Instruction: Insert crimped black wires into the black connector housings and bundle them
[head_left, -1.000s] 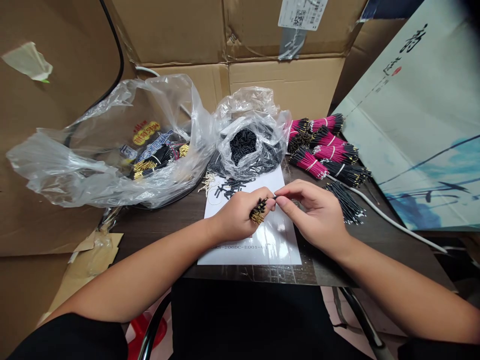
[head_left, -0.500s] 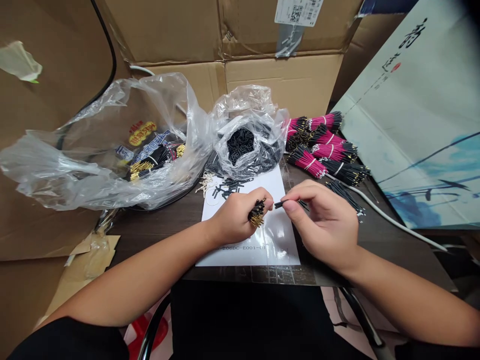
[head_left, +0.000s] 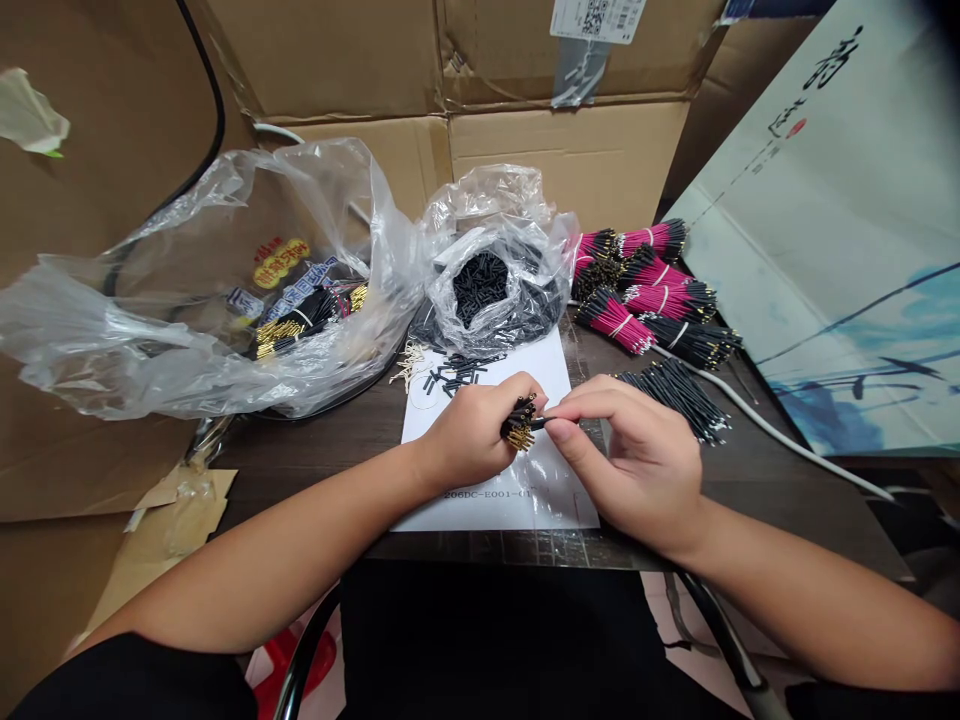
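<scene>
My left hand [head_left: 472,430] is wrapped round a bundle of black wires [head_left: 519,425], whose gold terminals stick out on the side toward me. Thumb and forefinger of my right hand [head_left: 637,465] pinch a short black sleeve [head_left: 541,421], its end right against the bundle's tips. Whether a terminal has gone inside the sleeve I cannot tell. Below both hands lies a white printed sheet [head_left: 495,510]. Loose black sleeves [head_left: 459,374] are scattered on its far part, before an open clear bag [head_left: 540,300] full of black sleeves [head_left: 481,285].
Tied pink and black wire bundles [head_left: 652,285] are piled at the back right. Nearer lie loose black wires [head_left: 679,395] beside a white cable [head_left: 780,430]. A large clear bag [head_left: 150,350] with gold-tipped wires stands on the left. Cardboard [head_left: 562,160] closes off the back.
My right hand has moved left, bringing the black sleeve from a short gap to the bundle's tips. The black wires at the right are more uncovered. My left hand has stayed nearly in place.
</scene>
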